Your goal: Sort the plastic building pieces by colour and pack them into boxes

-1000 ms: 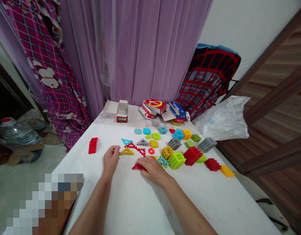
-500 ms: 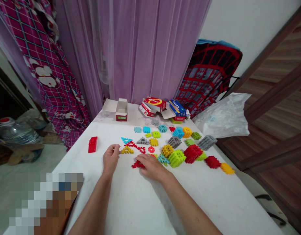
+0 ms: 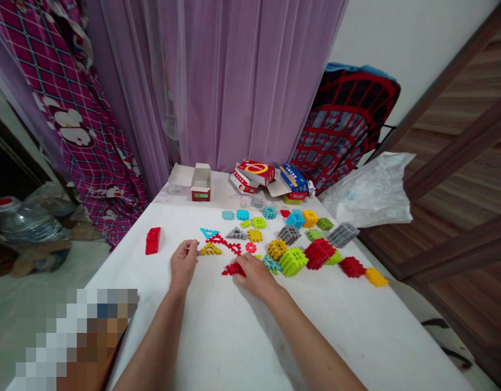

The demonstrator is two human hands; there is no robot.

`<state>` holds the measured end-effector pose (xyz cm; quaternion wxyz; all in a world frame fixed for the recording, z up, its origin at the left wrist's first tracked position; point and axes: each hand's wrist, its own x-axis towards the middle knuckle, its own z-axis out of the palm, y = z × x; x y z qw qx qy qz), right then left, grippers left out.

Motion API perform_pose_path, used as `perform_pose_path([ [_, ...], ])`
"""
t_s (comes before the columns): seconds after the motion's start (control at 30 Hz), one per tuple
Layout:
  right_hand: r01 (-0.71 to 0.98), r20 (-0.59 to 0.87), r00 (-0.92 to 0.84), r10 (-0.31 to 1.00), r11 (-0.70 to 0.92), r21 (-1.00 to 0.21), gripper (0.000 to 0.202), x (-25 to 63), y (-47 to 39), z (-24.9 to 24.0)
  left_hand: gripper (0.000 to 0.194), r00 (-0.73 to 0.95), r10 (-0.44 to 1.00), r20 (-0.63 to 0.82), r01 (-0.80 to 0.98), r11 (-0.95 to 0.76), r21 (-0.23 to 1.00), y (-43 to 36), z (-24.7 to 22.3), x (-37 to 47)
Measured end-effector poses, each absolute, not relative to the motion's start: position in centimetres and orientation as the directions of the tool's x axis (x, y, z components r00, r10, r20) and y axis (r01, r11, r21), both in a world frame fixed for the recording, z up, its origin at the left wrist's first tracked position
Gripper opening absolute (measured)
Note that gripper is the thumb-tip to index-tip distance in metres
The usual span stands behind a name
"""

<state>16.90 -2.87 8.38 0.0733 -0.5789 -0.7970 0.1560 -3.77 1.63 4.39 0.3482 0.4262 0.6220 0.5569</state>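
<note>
My right hand (image 3: pixel 256 276) has its thumb and fingers closed on a red triangular toothed building piece (image 3: pixel 230 269), low over the table. Part of that piece is hidden under the fingers. On the other side, my left hand (image 3: pixel 184 265) rests with curled fingers, its fingertips beside the left corner of a yellow triangular piece (image 3: pixel 210 249). Whether anything is inside those fingers is hidden. Just beyond lie a red toothed strip (image 3: pixel 223 243), a light blue triangle (image 3: pixel 209 233) and a grey triangle (image 3: pixel 236 234). A small red round piece (image 3: pixel 251 247) is behind my right hand.
Stacks of interlocking pieces, among them a lime green stack (image 3: pixel 293 262) and a red stack (image 3: pixel 319 253), fill the right. An open carton (image 3: pixel 201 187) and red boxes (image 3: pixel 254 172) stand behind. A red object (image 3: pixel 153 240) lies left; a plastic bag (image 3: pixel 368 190) sits right.
The fingers of my right hand have drawn in and now pinch the red triangular piece, which has turned slightly. My left hand stays in place. The view has shifted a little.
</note>
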Motion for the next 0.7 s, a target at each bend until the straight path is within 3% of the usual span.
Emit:
perform_pose_path([
  [0.17, 0.918, -0.011, -0.224, 0.974, 0.208, -0.339, 0.035, 17.6, -2.4, 8.8, 0.04, -0.388, 0.921, 0.046, 0.144, 0.011, 0.99, 1.7, 4.3, -3.9],
  [0.37, 0.882, -0.047, -0.399, 0.916, 0.369, -0.293, 0.032, 17.1, -2.6, 8.9, 0.043, -0.382, 0.923, 0.046, 0.149, 0.013, 0.989, 1.7, 4.2, -4.0],
  [0.7, 0.894, -0.125, -0.425, 0.896, 0.394, -0.212, 0.027, 15.9, -1.9, 8.9, 0.039, -0.388, 0.921, 0.041, 0.141, 0.016, 0.99, 1.6, 4.4, -3.8],
])
